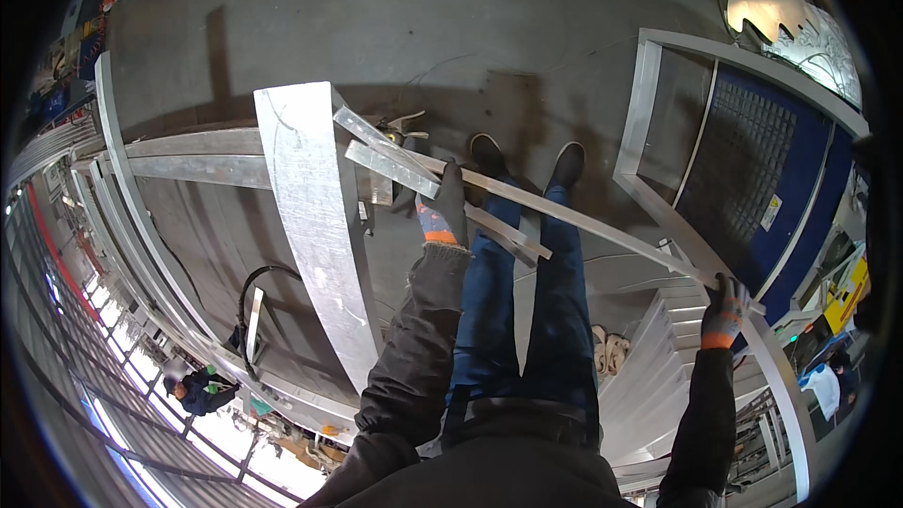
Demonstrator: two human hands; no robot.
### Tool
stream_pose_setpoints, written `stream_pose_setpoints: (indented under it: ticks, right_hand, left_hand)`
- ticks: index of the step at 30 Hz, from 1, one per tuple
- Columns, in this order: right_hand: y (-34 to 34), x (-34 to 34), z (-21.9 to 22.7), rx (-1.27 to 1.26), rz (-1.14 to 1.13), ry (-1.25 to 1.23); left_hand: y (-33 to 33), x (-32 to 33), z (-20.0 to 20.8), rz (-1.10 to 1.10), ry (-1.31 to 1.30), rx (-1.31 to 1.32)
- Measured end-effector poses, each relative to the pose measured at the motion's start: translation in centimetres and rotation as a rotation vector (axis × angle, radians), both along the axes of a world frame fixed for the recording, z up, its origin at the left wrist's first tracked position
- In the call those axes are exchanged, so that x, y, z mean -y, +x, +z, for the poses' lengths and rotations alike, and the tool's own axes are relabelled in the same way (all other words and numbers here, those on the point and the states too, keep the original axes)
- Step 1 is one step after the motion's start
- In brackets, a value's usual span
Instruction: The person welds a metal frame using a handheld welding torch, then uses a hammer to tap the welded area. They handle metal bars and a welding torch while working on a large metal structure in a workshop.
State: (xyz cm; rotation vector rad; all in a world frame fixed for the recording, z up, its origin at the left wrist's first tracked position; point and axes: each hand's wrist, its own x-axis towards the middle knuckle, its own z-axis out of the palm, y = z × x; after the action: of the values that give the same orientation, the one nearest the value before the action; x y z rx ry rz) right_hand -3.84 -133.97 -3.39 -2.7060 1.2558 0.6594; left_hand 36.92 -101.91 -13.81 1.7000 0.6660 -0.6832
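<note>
My left hand (pixel 446 210), in a grey and orange glove, is closed around narrow silver metal bars in front of my legs. One short metal bar (pixel 388 166) passes through its grip and sticks out on both sides. A long, thin metal bar (pixel 583 218) slants down to the right. My right hand (pixel 725 313), gloved alike, grips that long bar close to its lower right end. How many bars lie in my left hand is hidden by its fingers. Just left of the bars' upper ends stands a wide, bright metal beam (pixel 315 198).
Locking pliers (pixel 404 125) sit beyond the wide beam's edge. Long metal rails (pixel 155 226) run along the left. A metal frame (pixel 644 113) around a blue panel stands right, with stacked metal profiles (pixel 663 367) nearer me. A black cable (pixel 249 320) loops at left. Another person (pixel 199 389) is far left.
</note>
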Motion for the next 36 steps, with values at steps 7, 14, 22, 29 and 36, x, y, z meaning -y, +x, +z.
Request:
stream_pose_setpoints:
  ticks: [7,14,22,29,36]
  right_hand:
    - [2.6,3.6,-1.7,0.109,-0.003,-0.125]
    - [6.5,7.0,-3.8,0.161,0.077,-0.096]
    - [12.8,3.8,-7.2,0.041,0.331,0.217]
    - [24.6,-4.7,-11.6,0.225,0.498,0.360]
    - [40.5,-18.9,-14.6,0.386,0.574,0.526]
  left_hand:
    - [2.0,2.2,1.8,0.026,-0.090,-0.007]
    - [1.3,0.4,1.1,-0.139,-0.026,0.282]
    - [0.3,-1.4,0.0,-0.032,0.142,0.420]
    - [2.2,-0.4,-1.7,0.037,0.103,0.390]
    - [1.8,-0.8,-3.8,0.070,0.025,0.360]
